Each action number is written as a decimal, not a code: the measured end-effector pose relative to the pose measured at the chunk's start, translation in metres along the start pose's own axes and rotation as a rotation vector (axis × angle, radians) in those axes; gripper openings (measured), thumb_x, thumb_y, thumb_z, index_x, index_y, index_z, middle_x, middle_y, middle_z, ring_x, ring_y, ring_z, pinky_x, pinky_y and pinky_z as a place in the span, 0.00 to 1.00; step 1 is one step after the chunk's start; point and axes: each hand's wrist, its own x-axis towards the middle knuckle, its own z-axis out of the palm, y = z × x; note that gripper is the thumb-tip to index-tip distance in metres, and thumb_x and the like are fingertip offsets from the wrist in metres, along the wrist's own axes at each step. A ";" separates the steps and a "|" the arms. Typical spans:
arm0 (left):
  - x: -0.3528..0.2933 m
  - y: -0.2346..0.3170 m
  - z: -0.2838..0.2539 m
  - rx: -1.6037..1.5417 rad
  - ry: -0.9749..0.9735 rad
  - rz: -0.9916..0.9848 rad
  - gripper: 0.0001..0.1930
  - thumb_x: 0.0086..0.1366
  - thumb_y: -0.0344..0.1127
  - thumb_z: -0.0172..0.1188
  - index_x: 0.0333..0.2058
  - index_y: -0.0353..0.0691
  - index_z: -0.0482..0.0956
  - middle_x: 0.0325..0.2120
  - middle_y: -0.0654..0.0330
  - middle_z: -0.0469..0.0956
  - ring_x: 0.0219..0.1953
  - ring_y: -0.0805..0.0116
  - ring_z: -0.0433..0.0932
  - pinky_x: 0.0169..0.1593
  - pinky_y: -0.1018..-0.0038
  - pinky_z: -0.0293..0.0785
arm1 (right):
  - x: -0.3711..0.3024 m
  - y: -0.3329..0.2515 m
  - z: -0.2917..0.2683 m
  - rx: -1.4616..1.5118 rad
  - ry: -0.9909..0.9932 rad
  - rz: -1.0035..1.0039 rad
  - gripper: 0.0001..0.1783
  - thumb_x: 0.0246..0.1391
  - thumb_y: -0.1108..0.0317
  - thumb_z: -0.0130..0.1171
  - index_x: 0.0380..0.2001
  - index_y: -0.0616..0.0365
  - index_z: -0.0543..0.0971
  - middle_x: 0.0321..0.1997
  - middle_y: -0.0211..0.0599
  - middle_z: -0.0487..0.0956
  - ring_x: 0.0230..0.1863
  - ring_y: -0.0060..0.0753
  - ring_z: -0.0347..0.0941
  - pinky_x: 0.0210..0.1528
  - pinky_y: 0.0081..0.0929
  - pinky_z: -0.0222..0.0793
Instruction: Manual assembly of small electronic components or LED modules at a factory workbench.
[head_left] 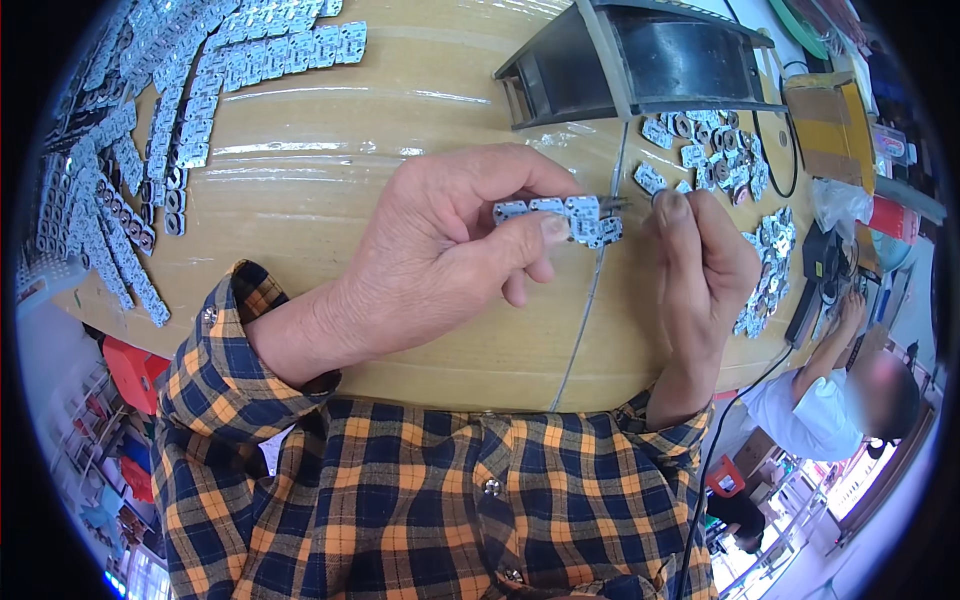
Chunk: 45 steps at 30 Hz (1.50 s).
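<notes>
Pinched between the thumb and fingers of my left hand [440, 235] is a short strip of small circuit boards [580, 210], pale blue-white with dark marks. It lies about level above the table, its right end sticking out past my thumb. My right hand [705, 260] is closed a little to the right, thumb against forefinger, apart from the strip. Something small and greyish may show at those fingertips, but I cannot make it out. Loose circuit boards [715, 150], some with dark round parts, lie scattered just beyond my right hand. Another heap of boards [768, 272] sits to its right.
Long rows of joined circuit boards [290, 57] cover the far left of the brown table [450, 375]. A black open-framed case [665, 65] stands at the back, beside a cardboard box [828, 135]. Past the right edge is a person in a white shirt [800, 415].
</notes>
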 end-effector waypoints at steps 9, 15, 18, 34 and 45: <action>-0.001 0.001 -0.001 -0.042 -0.101 0.007 0.10 0.66 0.25 0.56 0.45 0.29 0.78 0.33 0.57 0.80 0.28 0.77 0.79 0.26 0.83 0.76 | -0.002 -0.005 0.005 0.273 -0.408 -0.110 0.12 0.60 0.73 0.55 0.22 0.66 0.76 0.17 0.29 0.71 0.18 0.17 0.65 0.21 0.19 0.58; -0.001 0.005 -0.004 -0.089 -0.154 -0.033 0.10 0.66 0.25 0.56 0.45 0.30 0.78 0.36 0.56 0.79 0.29 0.77 0.79 0.26 0.84 0.76 | -0.004 -0.012 -0.006 0.392 -0.349 0.040 0.13 0.59 0.70 0.56 0.22 0.65 0.77 0.16 0.31 0.71 0.17 0.20 0.65 0.20 0.21 0.57; -0.001 0.003 -0.003 -0.080 -0.183 0.008 0.10 0.66 0.25 0.56 0.45 0.29 0.78 0.35 0.56 0.79 0.29 0.77 0.79 0.26 0.84 0.76 | -0.002 -0.008 -0.002 0.364 -0.418 -0.063 0.12 0.59 0.71 0.57 0.22 0.65 0.77 0.16 0.32 0.70 0.16 0.23 0.65 0.20 0.22 0.58; -0.002 0.013 -0.007 -0.365 -0.209 -0.185 0.07 0.66 0.29 0.58 0.39 0.31 0.74 0.26 0.58 0.79 0.22 0.78 0.78 0.21 0.85 0.72 | -0.004 -0.004 0.006 0.967 -0.494 0.356 0.17 0.65 0.63 0.50 0.25 0.62 0.76 0.13 0.27 0.70 0.10 0.10 0.58 0.13 0.12 0.49; -0.007 -0.005 0.003 0.401 0.056 0.405 0.08 0.63 0.24 0.59 0.41 0.29 0.77 0.29 0.57 0.79 0.25 0.74 0.79 0.26 0.82 0.74 | -0.006 -0.007 0.012 0.631 -0.283 0.242 0.18 0.65 0.62 0.53 0.22 0.60 0.74 0.14 0.22 0.69 0.14 0.08 0.57 0.16 0.12 0.49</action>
